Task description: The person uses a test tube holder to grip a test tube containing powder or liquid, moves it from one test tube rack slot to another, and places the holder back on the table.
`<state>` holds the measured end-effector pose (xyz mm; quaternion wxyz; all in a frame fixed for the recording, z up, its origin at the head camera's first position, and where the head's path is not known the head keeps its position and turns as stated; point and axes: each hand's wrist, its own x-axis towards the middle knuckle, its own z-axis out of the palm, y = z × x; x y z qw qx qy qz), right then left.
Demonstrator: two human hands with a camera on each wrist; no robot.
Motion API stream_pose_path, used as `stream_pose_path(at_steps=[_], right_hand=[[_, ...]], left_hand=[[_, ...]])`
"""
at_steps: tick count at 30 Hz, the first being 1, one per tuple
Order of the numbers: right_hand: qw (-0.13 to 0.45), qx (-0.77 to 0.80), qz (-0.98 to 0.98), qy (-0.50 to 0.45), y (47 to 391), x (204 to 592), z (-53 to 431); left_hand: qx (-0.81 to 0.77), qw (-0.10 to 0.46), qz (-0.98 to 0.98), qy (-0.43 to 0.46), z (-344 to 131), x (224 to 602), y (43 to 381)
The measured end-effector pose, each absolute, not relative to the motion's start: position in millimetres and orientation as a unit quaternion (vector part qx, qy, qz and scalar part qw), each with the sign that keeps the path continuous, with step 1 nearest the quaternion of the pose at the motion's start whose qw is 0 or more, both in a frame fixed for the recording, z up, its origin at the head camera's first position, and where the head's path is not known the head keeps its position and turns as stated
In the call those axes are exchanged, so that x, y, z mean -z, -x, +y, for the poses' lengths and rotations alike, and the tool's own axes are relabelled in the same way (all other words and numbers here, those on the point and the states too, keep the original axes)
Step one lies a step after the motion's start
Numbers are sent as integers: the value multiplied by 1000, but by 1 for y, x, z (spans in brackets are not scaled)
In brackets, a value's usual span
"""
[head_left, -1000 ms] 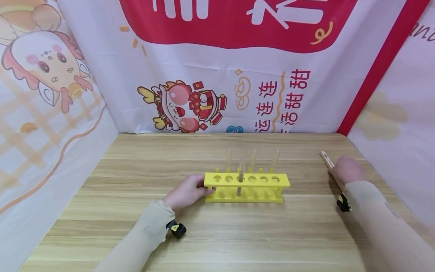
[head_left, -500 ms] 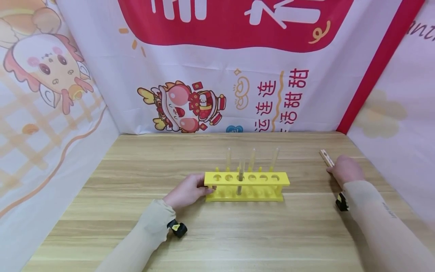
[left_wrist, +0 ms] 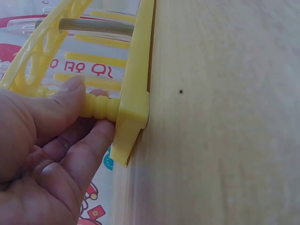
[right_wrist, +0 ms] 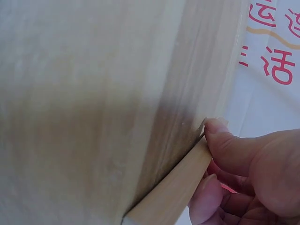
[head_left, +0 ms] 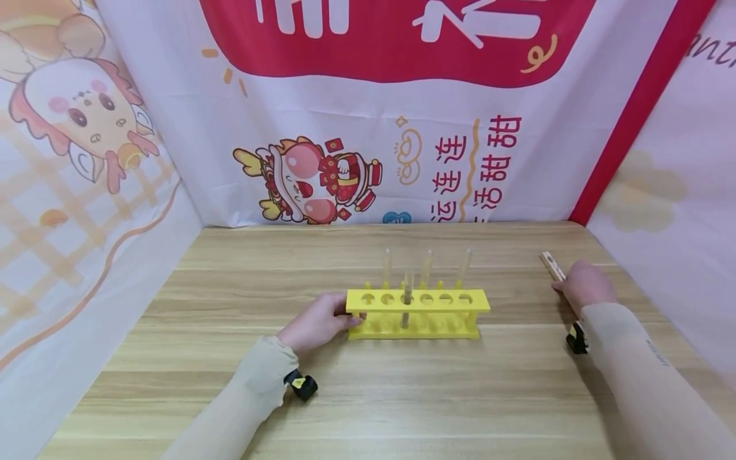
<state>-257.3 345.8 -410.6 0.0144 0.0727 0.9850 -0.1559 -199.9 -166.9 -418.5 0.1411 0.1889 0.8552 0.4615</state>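
My left hand (head_left: 315, 322) holds the left end of a yellow test tube rack (head_left: 418, 300); in the left wrist view, thumb and fingers (left_wrist: 75, 93) pinch its ridged end post (left_wrist: 101, 107). One clear test tube (head_left: 407, 297) with a dark lower part stands in the third hole from the left. Behind the top plate, three clear test tubes (head_left: 387, 265) sit on the rack's rear pegs. At the right side of the table, my right hand (head_left: 588, 286) pinches a slim wooden test tube clamp (head_left: 553, 266), whose far end points away to the left. The right wrist view shows its wooden end (right_wrist: 171, 187) close over the tabletop.
The wood-grain table (head_left: 368, 409) meets a printed white and red cloth (head_left: 356, 96) along its back edge. Printed cloth walls also stand at the left (head_left: 115, 255) and right. A black wrist camera (head_left: 301, 385) is strapped at the left cuff.
The head view has shifted very slightly. Both hands keep their grips, and the rack and its tubes stay in place.
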Motion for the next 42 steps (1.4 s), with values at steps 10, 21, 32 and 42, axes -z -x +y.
stream_pose_path(at_steps=[10,21,32,42], right_hand=[[12,155,985,-69,257,412,347],[12,154,985,-69,258,413,347],[21,156,985,-69,256,409,348],[31,124,990,-50,257,405,347]], left_hand=[[-455,139,859,-191,-167,418,200],[-457,144,857,-190,-168,418,200],[-458,143,856,-190,-166,417,201],[-458,138,857,-193,-166,417,198]])
